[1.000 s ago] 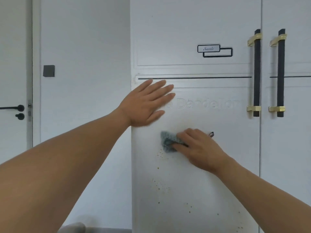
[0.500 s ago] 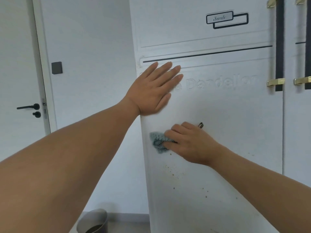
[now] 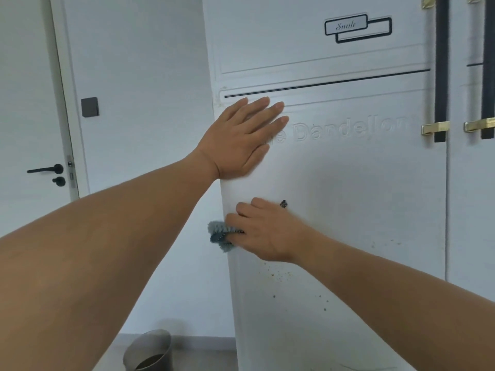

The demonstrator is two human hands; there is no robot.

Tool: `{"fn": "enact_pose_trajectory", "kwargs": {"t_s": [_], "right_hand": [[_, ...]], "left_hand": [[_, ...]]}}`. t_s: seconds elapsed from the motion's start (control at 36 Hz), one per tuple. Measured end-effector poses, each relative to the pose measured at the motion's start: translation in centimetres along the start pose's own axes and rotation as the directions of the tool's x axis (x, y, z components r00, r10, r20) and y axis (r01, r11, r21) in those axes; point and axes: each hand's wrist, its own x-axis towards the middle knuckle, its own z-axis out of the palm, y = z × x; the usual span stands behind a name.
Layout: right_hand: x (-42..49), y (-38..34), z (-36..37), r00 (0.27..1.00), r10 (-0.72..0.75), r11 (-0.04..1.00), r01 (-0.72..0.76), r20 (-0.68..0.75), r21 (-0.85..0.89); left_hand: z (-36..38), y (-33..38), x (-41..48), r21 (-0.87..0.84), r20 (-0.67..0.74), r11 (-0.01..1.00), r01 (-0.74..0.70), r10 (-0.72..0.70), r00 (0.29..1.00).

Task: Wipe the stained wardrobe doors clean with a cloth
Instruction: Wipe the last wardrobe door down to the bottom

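Observation:
The white wardrobe door fills the right half of the view, with raised lettering and a black line across it. My left hand lies flat against the door near its left edge, fingers straight. Below it, my right hand presses a blue-grey cloth against the door at its left edge; most of the cloth is hidden under the fingers. Brown specks dot the door just under my right hand, and more specks lie lower down. A small dark mark sits beside my right knuckles.
Two black handles with gold brackets run down the door's right side by the second door. A grey bin stands on the floor at the wardrobe's left foot. A white room door with a black lever is far left.
My right hand has slid the cloth leftward to the door's left edge. The view has tilted down and closer, bringing the bin into sight. My left hand stays flat on the door.

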Motion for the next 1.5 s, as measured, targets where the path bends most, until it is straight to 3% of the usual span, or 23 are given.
{"fn": "enact_pose_trajectory", "kwargs": {"t_s": [0.11,0.22,0.33,0.58,0.64,0.75,0.81,0.89,0.92,1.0,1.06,1.11,1.17,1.31,1.33,1.36,1.44,1.5], "right_hand": [[-0.7,1.0,-0.6,0.961,0.270,0.962,-0.267,-0.052,0.052],[-3.0,-2.3,0.2,0.997,-0.015,0.995,0.007,0.075,0.097],[-5.1,-2.8,-0.9,0.989,0.145,0.984,-0.144,-0.008,0.109],[-5.8,2.2,-2.4,0.905,0.396,0.918,-0.394,-0.155,0.048],[-6.2,1.4,-1.3,0.939,0.327,0.945,-0.322,-0.103,0.058],[-7.2,-0.1,-0.1,0.999,0.025,0.995,-0.028,0.039,0.096],[-7.3,0.2,-0.2,0.998,0.065,0.991,-0.067,0.024,0.112],[-7.8,0.1,-0.3,0.957,0.286,0.952,-0.278,-0.049,0.128],[-8.1,-0.3,-0.2,0.960,0.277,0.955,-0.270,-0.047,0.121],[-9.2,-1.1,0.0,0.998,0.045,0.994,-0.050,0.054,0.100],[-9.8,-0.3,-0.6,0.995,0.083,0.991,-0.087,0.049,0.105],[-10.5,0.9,-1.7,0.954,0.291,0.952,-0.283,-0.064,0.116],[-11.3,2.7,-2.8,0.839,0.505,0.863,-0.493,-0.201,0.112],[-12.4,7.5,-4.3,0.554,0.760,0.617,-0.780,-0.339,0.109],[-12.4,7.4,-4.3,0.534,0.783,0.594,-0.794,-0.318,0.128],[-12.4,7.0,-4.1,0.566,0.780,0.612,-0.778,-0.266,0.139],[-13.2,5.2,-3.3,0.823,0.567,0.817,-0.563,0.001,0.123],[-14.0,5.2,-3.0,0.897,0.442,0.894,-0.440,-0.001,0.081]], "left_hand": [[0.1,0.4,0.0,0.003,-0.002,1.000,0.021,-0.021,1.000],[-0.2,2.3,-0.3,-0.038,-0.002,0.990,0.135,-0.135,0.991],[0.3,6.5,-1.6,-0.089,-0.015,0.954,0.285,-0.287,0.958],[1.4,7.4,-2.4,-0.078,-0.116,0.942,0.328,-0.335,0.935],[1.3,7.5,-2.6,-0.089,-0.107,0.940,0.330,-0.338,0.935],[1.4,7.8,-2.6,-0.082,-0.124,0.942,0.326,-0.334,0.934],[1.4,7.9,-2.6,-0.075,-0.134,0.941,0.330,-0.338,0.932],[1.5,8.0,-2.7,-0.076,-0.131,0.938,0.337,-0.344,0.930],[1.5,8.1,-2.7,-0.072,-0.134,0.938,0.339,-0.346,0.929],[1.6,8.1,-2.7,-0.076,-0.143,0.939,0.335,-0.343,0.929],[1.6,8.3,-2.7,-0.076,-0.138,0.936,0.343,-0.350,0.926],[1.5,8.4,-2.7,-0.078,-0.129,0.931,0.358,-0.365,0.922],[1.4,8.6,-2.8,-0.094,-0.108,0.922,0.376,-0.385,0.917],[1.3,8.7,-3.1,-0.126,-0.058,0.917,0.379,-0.388,0.920],[1.2,8.8,-3.1,-0.124,-0.056,0.916,0.382,-0.390,0.919],[1.2,8.8,-3.1,-0.120,-0.054,0.916,0.383,-0.392,0.919],[1.2,8.7,-3.2,-0.102,-0.049,0.921,0.376,-0.382,0.923],[1.3,8.8,-3.3,-0.095,-0.054,0.922,0.376,-0.382,0.923]]}}
